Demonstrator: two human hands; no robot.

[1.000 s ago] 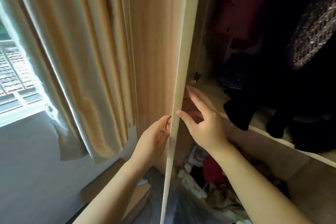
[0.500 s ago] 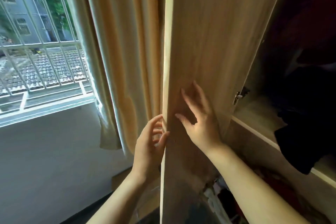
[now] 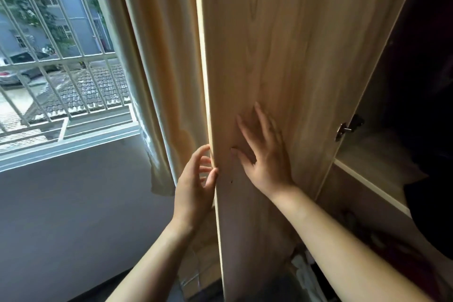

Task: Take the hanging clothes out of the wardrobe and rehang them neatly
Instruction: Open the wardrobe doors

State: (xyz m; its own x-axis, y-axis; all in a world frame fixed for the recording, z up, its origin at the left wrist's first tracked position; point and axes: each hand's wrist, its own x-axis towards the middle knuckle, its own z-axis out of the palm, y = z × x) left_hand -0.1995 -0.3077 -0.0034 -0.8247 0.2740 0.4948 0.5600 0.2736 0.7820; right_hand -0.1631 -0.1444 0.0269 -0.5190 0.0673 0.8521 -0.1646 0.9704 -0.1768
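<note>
Two hands on upright wardrobe door (image 3: pixel 282 44): left hand (image 3: pixel 193 186) grips edge, right hand (image 3: pixel 264 154) spread.

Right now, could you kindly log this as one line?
wardrobe door: open | left hand: grips door edge | right hand: flat on door | clothes: untouched

No writing, label, brand, number or sign can be read, neither on the door (image 3: pixel 282 56) nor on the curtain (image 3: pixel 159 56).

place: home bedroom | cues: wooden wardrobe (image 3: pixel 282 56), curtain (image 3: pixel 159 56), barred window (image 3: pixel 61 56)
</note>
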